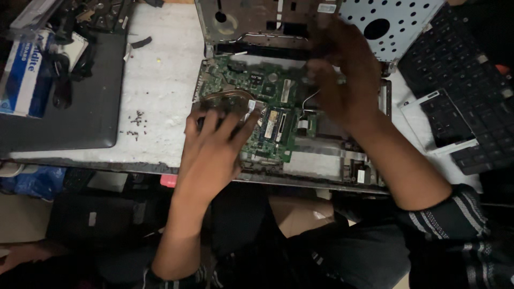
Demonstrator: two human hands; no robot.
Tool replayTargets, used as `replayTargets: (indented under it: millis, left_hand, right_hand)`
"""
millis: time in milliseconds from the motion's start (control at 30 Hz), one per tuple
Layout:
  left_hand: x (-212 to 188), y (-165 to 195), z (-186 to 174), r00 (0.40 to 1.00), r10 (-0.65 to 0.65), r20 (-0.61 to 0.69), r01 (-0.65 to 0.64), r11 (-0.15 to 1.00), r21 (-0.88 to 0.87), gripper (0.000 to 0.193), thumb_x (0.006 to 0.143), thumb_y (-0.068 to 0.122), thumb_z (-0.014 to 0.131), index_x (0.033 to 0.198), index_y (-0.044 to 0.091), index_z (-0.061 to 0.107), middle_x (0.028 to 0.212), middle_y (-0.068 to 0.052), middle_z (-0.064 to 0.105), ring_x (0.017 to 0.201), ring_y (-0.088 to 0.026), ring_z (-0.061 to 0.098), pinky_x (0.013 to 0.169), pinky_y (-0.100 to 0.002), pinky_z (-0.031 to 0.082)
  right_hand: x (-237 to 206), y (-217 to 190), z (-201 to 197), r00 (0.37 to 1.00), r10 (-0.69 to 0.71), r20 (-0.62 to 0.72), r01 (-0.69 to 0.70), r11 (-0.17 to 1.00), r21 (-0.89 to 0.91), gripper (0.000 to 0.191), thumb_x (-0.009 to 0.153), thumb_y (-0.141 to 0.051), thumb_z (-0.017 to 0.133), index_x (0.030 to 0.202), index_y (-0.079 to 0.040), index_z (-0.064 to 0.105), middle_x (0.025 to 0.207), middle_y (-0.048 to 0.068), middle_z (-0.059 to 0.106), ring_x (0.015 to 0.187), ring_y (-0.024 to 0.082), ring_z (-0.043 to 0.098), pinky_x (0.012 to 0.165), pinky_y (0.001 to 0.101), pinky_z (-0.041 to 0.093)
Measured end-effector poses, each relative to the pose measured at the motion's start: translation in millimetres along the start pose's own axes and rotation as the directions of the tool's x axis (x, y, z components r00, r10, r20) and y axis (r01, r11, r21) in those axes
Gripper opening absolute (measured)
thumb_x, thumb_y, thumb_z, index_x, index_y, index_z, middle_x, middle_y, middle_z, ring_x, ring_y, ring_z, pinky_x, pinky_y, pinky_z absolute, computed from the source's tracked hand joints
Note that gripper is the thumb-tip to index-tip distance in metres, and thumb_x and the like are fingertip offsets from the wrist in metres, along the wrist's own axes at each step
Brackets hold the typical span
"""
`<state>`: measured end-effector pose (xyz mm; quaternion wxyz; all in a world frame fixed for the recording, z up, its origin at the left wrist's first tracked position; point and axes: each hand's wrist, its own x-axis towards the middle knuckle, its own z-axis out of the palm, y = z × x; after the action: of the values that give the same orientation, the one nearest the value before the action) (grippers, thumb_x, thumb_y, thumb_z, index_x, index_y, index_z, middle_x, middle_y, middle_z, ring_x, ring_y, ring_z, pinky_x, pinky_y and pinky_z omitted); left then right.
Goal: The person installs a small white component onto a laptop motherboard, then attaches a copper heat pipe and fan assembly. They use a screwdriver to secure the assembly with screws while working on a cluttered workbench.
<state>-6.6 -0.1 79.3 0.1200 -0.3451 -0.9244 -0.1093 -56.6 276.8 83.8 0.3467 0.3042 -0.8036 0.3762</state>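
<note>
White worn tabletop [160, 91] lies under your hands. Your left hand [214, 147] presses flat, fingers spread, on the green circuit board [267, 88] in the opened grey laptop base [321, 163]. Your right hand [342, 80] hovers blurred above it; I cannot tell its grip. It seems stiff but fragile: hold the edges.

The left hand [214, 140] lies flat, fingers spread, on the lower left part of the green laptop circuit board [267, 101], over its copper heat pipe [227, 97]. The right hand [342, 80], blurred, hovers at the board's 2 o'clock edge. At 9 o'clock, small dark screws [136, 124] dot the white worktable [160, 80]; a black detached keyboard [460, 91] lies at 3 o'clock.
</note>
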Motion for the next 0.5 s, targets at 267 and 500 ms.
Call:
replayTargets:
  millis: [267,500]
  left_hand:
    - [4,-4,1,0.999,0.037,-0.036,-0.037,0.999,-0.014,0.082,0.059,0.007,0.078,0.14,0.017,0.063,0.146,-0.003,0.054,0.133,-0.032,0.047,0.11,-0.053,0.032]
    - [2,-8,6,1.0,-0.013,0.026,0.016,0.994,-0.109,0.09,0.054,0.006,0.079,0.141,0.018,0.061,0.149,-0.002,0.052,0.13,-0.035,0.045,0.106,-0.054,0.032]
  right_hand:
    - [-11,7,20,0.988,0.091,0.129,-0.101,0.992,0.073,0.053,0.117,-0.006,0.062,0.16,-0.01,0.03,0.122,0.012,0.069,0.106,0.021,0.074,0.094,0.0326,0.064]
    - [-8,-4,23,0.993,0.014,0.113,-0.024,0.996,0.084,0.05,0.122,-0.018,0.06,0.161,-0.014,0.029,0.125,0.016,0.065,0.112,0.025,0.073,0.101,0.0357,0.064]
